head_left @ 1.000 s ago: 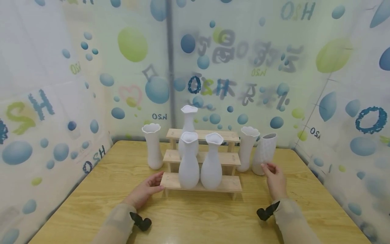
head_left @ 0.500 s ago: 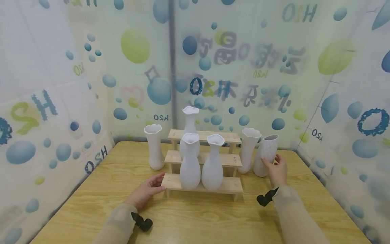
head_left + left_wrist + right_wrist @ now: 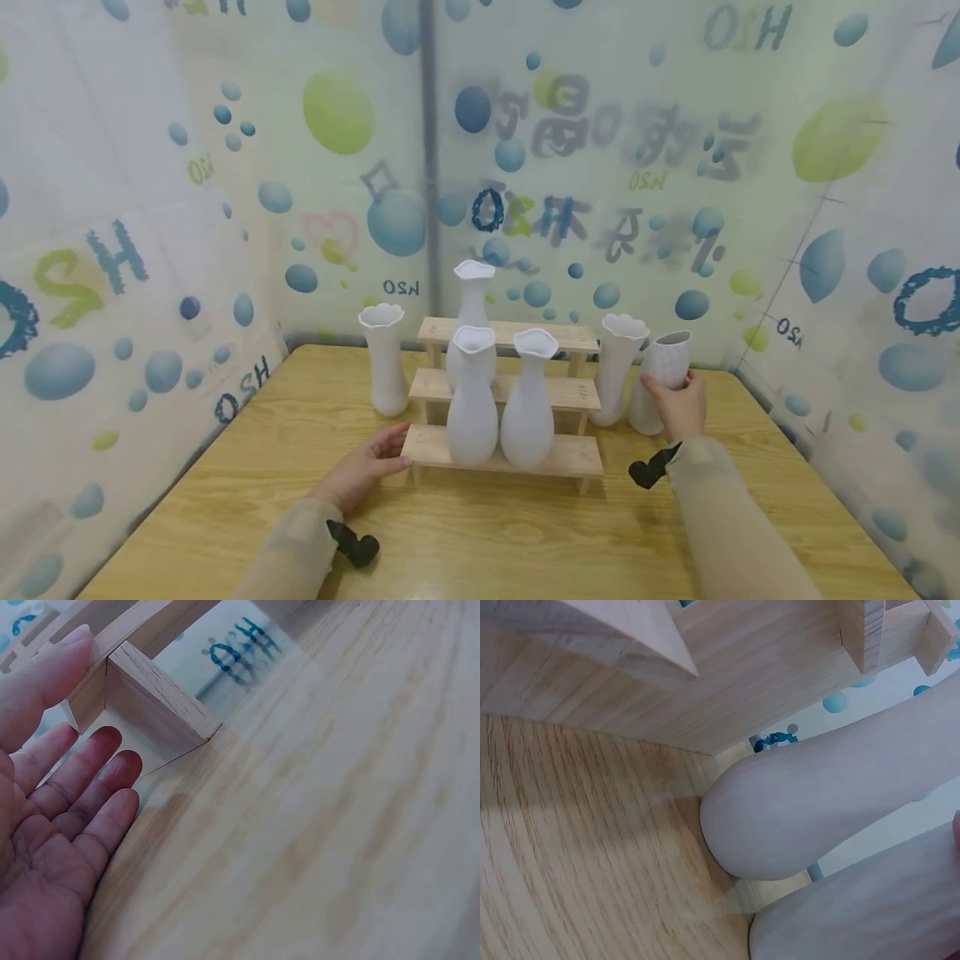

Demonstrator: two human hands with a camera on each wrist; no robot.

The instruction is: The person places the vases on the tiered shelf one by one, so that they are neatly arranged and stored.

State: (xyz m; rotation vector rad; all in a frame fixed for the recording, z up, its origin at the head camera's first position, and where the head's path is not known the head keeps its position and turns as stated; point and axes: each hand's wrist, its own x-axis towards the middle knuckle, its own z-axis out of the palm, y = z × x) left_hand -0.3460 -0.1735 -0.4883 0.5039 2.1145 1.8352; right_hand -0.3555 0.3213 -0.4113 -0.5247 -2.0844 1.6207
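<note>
In the head view my right hand grips a white textured vase with a slanted oval mouth, thumb across its front and fingers round its right side. The vase's lower end shows at the right wrist view's lower right, close over the table. My left hand holds the left end of the lowest step of a three-step wooden stand; its thumb lies against the board's edge, the other fingers loosely bent beside the leg. Two white bottle-shaped vases stand on the lowest step, a third bottle-shaped vase behind them.
A scallop-rimmed white vase stands left of the stand. Another scallop-rimmed vase stands between the stand and my right hand. Printed curtains surround the wooden table at the back and sides.
My right hand has moved from the textured vase's lower side up and around its body, now gripping it. The left hand stays at the stand. The head view has shifted slightly.
</note>
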